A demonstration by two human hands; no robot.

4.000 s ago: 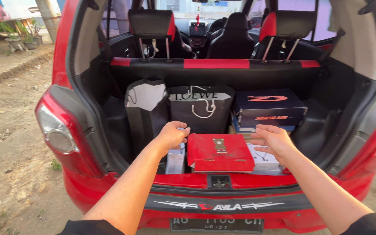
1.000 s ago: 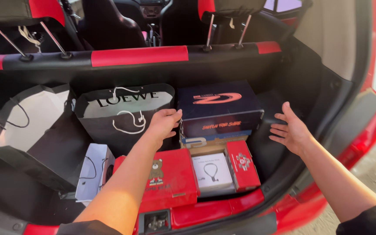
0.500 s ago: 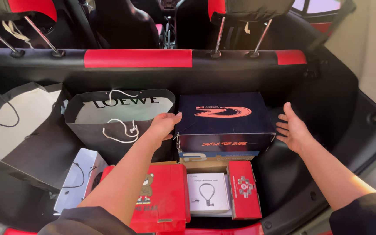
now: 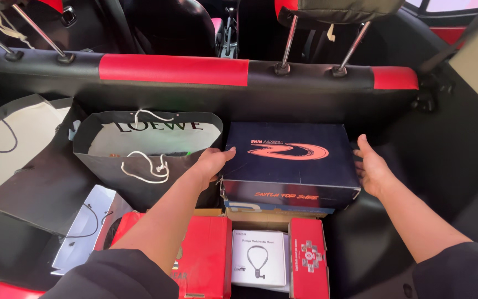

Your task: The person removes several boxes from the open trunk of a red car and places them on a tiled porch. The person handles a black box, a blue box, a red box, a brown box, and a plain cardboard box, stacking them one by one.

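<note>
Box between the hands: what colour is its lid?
Dark navy box with an orange-red swirl, head view.

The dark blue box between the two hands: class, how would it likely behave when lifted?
The dark blue box looks rigid with flat, square sides, so it probably keeps its shape. Its glossy surface may be slippery. One hand per side suggests bulk rather than weight.

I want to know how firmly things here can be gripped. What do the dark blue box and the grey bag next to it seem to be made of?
The dark blue box looks like stiff cardboard with a slightly glossy printed skin: crisp edges, sheen on its front face. The left hand and right hand are at its sides. The grey bag seems to be matte coated paper, standing open with sharp folds and white cord handles, probably woven.
</note>
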